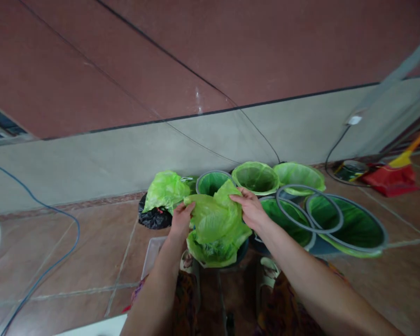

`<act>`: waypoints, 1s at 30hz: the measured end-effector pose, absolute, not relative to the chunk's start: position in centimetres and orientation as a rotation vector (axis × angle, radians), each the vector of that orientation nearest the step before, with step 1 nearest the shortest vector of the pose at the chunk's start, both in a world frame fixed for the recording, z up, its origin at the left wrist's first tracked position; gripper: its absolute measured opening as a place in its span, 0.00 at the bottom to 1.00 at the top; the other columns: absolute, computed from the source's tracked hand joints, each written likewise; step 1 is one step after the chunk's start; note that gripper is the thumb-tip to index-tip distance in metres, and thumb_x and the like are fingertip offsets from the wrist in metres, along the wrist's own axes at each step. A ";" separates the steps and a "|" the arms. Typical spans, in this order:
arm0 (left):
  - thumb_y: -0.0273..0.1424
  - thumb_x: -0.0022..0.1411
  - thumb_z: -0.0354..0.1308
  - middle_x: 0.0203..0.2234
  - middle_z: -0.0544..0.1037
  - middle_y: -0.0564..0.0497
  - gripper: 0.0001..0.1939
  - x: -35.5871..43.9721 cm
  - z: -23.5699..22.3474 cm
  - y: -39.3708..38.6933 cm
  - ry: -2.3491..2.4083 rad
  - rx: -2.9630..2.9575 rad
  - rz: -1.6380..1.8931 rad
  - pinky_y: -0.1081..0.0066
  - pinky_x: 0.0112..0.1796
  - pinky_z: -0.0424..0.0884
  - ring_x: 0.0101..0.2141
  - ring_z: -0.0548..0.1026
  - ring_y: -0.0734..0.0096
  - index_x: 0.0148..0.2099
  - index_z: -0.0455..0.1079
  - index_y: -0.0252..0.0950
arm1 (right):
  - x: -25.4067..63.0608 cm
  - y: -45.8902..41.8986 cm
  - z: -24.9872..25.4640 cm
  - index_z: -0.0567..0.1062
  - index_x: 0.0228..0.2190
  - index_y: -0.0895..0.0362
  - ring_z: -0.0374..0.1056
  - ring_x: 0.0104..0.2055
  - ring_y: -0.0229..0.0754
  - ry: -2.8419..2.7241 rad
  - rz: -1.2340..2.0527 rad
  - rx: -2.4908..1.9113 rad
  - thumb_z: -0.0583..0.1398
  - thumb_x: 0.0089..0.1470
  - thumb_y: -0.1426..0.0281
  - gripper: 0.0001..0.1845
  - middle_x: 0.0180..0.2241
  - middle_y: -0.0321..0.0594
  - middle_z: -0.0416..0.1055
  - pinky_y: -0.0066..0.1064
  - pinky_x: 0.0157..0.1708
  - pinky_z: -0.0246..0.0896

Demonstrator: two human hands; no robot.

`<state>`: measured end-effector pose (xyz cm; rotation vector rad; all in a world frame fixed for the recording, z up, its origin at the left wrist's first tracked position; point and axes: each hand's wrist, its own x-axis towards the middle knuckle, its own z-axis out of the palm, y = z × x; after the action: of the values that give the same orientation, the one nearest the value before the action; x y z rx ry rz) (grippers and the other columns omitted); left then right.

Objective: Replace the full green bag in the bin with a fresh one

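Observation:
A thin bright green plastic bag [215, 219] is stretched between my two hands. My left hand [182, 217] pinches its upper left edge. On the opposite side, my right hand [248, 207] grips the bag's upper right part, fingers closed on the plastic. Below it, more green plastic [213, 254] hangs over the rim of a dark bin [243, 249] standing between my feet. The bin's inside is mostly hidden by the plastic. Close behind stands a grey-rimmed bin [213, 179] lined in green.
Green-lined bins [255, 175] stand along the wall and to the right, with a loose grey ring [283, 205] lying across two. A heap of green bags [166, 189] and a black bag [154, 217] sit left. A red dustpan [392, 179] and blue cable [56, 205] lie farther out.

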<state>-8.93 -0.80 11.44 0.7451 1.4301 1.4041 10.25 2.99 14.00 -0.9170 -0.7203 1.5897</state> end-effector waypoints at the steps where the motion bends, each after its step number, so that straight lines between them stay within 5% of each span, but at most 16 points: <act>1: 0.41 0.45 0.63 0.29 0.78 0.51 0.20 -9.5 11.4 -0.6 1.428 0.675 1.457 0.72 0.30 0.70 0.29 0.75 0.70 0.39 0.72 0.34 | 10.7 3.4 14.0 0.73 0.27 0.55 0.71 0.25 0.39 -0.699 1.560 -0.934 0.70 0.28 0.71 0.19 0.22 0.29 0.75 0.31 0.29 0.67; 8: 0.33 0.36 0.66 0.18 0.70 0.60 0.13 -13.7 11.6 0.1 1.540 0.396 1.825 0.78 0.22 0.59 0.19 0.64 0.83 0.26 0.69 0.34 | 15.9 7.3 14.3 0.73 0.25 0.57 0.71 0.26 0.37 -0.448 1.292 -1.079 0.66 0.36 0.78 0.11 0.24 0.32 0.75 0.29 0.28 0.70; 18: 0.36 0.42 0.63 0.11 0.56 0.63 0.18 -14.2 12.3 0.2 1.699 0.507 2.060 0.77 0.21 0.51 0.17 0.55 0.84 0.17 0.56 0.35 | 19.2 7.7 15.0 0.66 0.20 0.58 0.64 0.22 0.29 -0.400 1.065 -0.959 0.67 0.38 0.77 0.13 0.20 0.26 0.69 0.21 0.23 0.63; 23: 0.36 0.43 0.61 0.15 0.62 0.61 0.13 -15.3 11.7 0.7 1.662 0.458 2.180 0.77 0.23 0.56 0.19 0.58 0.83 0.22 0.61 0.34 | 19.1 7.8 15.3 0.62 0.18 0.57 0.63 0.20 0.28 -0.462 0.984 -0.821 0.69 0.33 0.77 0.19 0.17 0.24 0.65 0.20 0.23 0.61; 30: 0.29 0.41 0.58 0.27 0.73 0.54 0.10 -17.1 12.4 0.5 1.643 0.425 2.241 0.76 0.26 0.61 0.24 0.67 0.79 0.30 0.63 0.34 | 19.2 8.2 15.0 0.72 0.25 0.58 0.67 0.24 0.30 -0.471 0.985 -0.825 0.68 0.31 0.78 0.14 0.21 0.27 0.71 0.22 0.26 0.62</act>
<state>-17.08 0.55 12.42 0.4253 1.6433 2.2411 19.23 8.23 15.04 -0.8246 -0.4712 0.9849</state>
